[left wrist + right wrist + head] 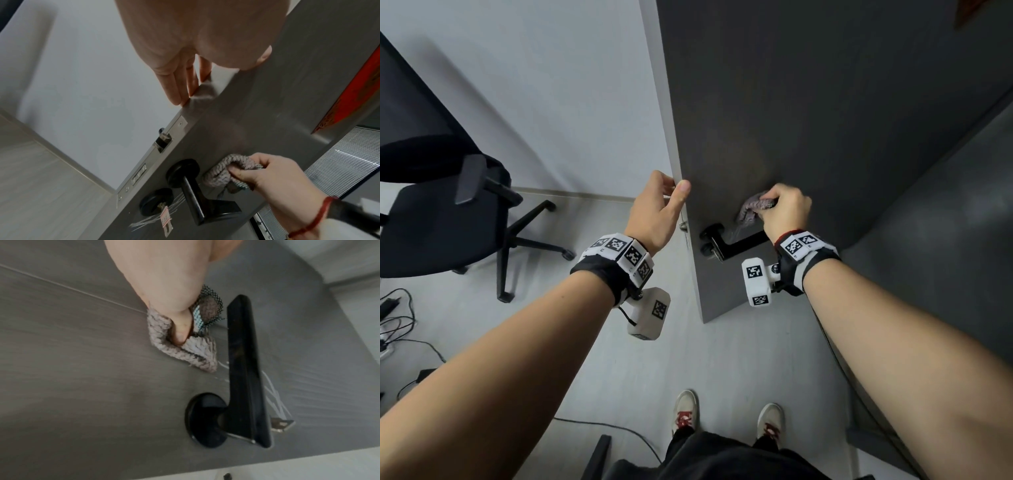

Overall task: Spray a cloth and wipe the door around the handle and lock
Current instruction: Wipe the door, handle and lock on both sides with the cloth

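Head view shows a grey door (pixel 808 113) standing ajar, its free edge toward the person, with a white wall (pixel 544 85) behind it and a pale floor (pixel 739 359) below. A black chair (pixel 445 222) stands well to the left, with cables (pixel 400 318) on the floor near it. The person's two shoes (pixel 685 411) point at the door.

On the door face sits a black handle (pixel 197 193), its lever reaching away from the edge. Just under its round base is the lock (pixel 157 201), with a key and a small tag hanging from it. White scratch marks lie on the door around the lock.

The left hand (pixel 657 212) holds the door's edge above the latch, fingers straight along the far side, thumb flat on the near face. The right hand (pixel 786 212) pinches a bunched grey cloth (pixel 224 172), thumb tucked into its fold, and presses it against the door just above the lever, near the handle's base. A red string (pixel 314 219) circles the right wrist.
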